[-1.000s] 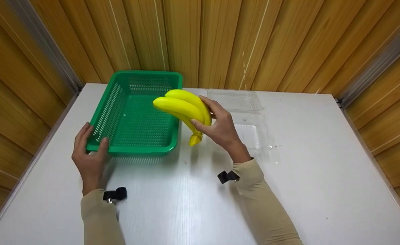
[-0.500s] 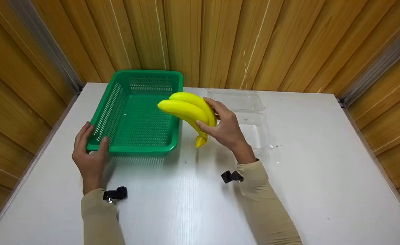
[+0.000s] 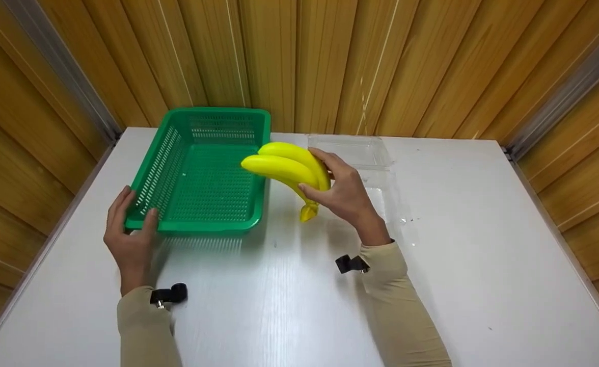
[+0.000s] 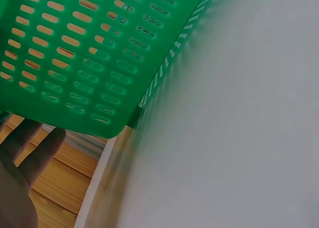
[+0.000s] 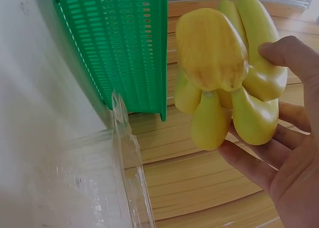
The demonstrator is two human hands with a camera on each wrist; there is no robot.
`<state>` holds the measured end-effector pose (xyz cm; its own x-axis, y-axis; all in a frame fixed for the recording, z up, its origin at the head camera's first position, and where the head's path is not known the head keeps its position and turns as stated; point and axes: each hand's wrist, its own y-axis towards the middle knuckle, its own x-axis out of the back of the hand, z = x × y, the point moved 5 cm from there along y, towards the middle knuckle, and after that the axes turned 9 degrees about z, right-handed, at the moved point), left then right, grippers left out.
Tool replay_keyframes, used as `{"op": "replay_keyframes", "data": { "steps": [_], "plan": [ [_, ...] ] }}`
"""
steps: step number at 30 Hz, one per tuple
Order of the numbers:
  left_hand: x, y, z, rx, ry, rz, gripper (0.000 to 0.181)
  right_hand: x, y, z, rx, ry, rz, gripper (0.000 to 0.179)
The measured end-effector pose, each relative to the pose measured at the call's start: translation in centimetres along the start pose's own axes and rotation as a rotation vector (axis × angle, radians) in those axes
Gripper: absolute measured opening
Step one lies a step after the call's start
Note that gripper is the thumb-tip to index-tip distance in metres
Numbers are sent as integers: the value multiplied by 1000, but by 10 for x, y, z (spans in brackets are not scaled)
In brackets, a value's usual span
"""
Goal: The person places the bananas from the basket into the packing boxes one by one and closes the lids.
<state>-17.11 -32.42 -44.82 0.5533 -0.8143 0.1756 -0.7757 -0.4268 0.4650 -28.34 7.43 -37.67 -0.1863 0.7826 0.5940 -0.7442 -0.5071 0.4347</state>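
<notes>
Banana bunch point(image 3: 292, 171) mid-frame, gripped by right hand point(image 3: 344, 192); green basket point(image 3: 208, 226) to left, clear container point(image 3: 353, 152) upper right of it. Left hand point(image 3: 130, 242), fingers spread, touches basket's lower-left corner. White tabletop point(image 3: 259, 306) spans lower centre, right; wood wall point(image 3: 325, 61) bounds top.

Smooth, glossy, plastic-looking skin is noted on the banana bunch point(image 3: 281, 165), low-sheen moulded plastic on the perforated basket point(image 3: 202, 226), clear shiny plastic on the clamshell container point(image 3: 348, 151), satin gloss on the tabletop point(image 3: 462, 229), wood-grain finish on the wall panels point(image 3: 320, 66), matt cloth on the sleeves point(image 3: 399, 306).
</notes>
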Motion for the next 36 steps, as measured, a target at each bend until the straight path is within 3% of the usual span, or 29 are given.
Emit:
{"op": "replay_keyframes", "data": {
  "steps": [8, 19, 36],
  "plan": [
    [2, -1, -9, 5, -7, -10, 51, 5, -1, -4, -44, -4, 25, 71],
    [8, 6, 26, -12, 34, -20, 54, 13, -2, -9, -79, -35, 56, 70],
    [8, 6, 27, -2, 36, -19, 54, 33, -10, -24, -195, -29, 89, 72]
  ]
}}
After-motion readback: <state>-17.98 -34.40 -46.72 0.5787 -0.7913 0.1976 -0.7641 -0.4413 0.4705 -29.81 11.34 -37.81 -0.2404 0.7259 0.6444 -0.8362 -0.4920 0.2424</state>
